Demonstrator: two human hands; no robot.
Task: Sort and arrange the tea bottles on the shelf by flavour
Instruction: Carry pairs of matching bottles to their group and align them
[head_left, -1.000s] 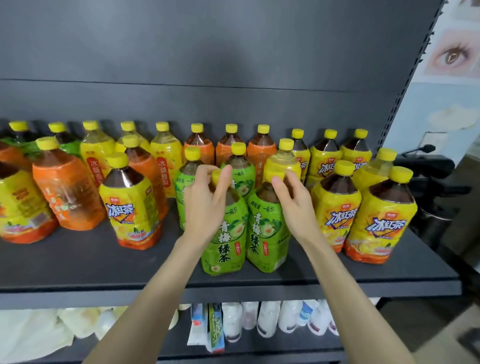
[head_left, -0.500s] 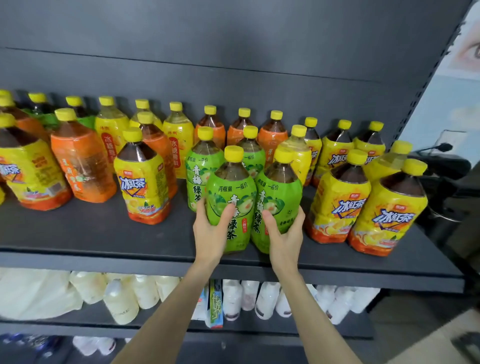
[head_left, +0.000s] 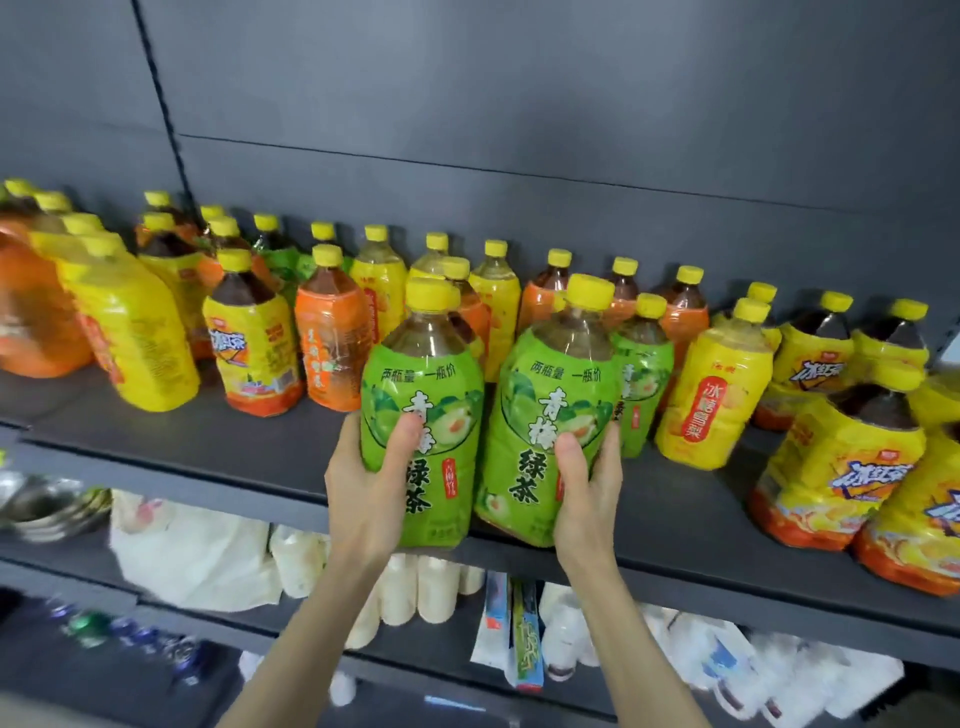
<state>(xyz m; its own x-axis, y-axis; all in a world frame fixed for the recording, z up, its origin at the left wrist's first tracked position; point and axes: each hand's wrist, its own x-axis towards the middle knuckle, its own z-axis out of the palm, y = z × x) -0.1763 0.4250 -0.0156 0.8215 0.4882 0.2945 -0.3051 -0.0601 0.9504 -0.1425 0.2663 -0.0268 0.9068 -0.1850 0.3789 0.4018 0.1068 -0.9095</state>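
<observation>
A person's left hand (head_left: 363, 488) grasps one green tea bottle (head_left: 431, 384) and the right hand (head_left: 587, 483) grasps a second green tea bottle (head_left: 545, 415), each with the thumb across the front label and the fingers wrapped round the side. Both bottles are upright, side by side, at the front edge of a dark grey shelf (head_left: 234, 441); whether their bases rest on it cannot be told.

Just behind the right hand stands a third green bottle (head_left: 641, 364), and beyond it, to the right, a yellow bottle with a red label strip (head_left: 711, 395). Further right crowd the yellow iced tea bottles (head_left: 831, 467) with orange bases. Beyond the left hand are an orange bottle (head_left: 332, 338) and a yellow-and-orange bottle (head_left: 252, 338), with blurred yellow and orange bottles farther left.

All bottles are clear plastic, round-shouldered, with glossy shrink-wrapped labels and ribbed yellow caps. A row of more bottles lines the matt grey back panel (head_left: 519, 104).

Below the hands, a lower shelf holds white bottles (head_left: 415, 587) and crumpled white plastic bags (head_left: 192, 551); shiny metal bowls (head_left: 47, 504) sit to the far left.
</observation>
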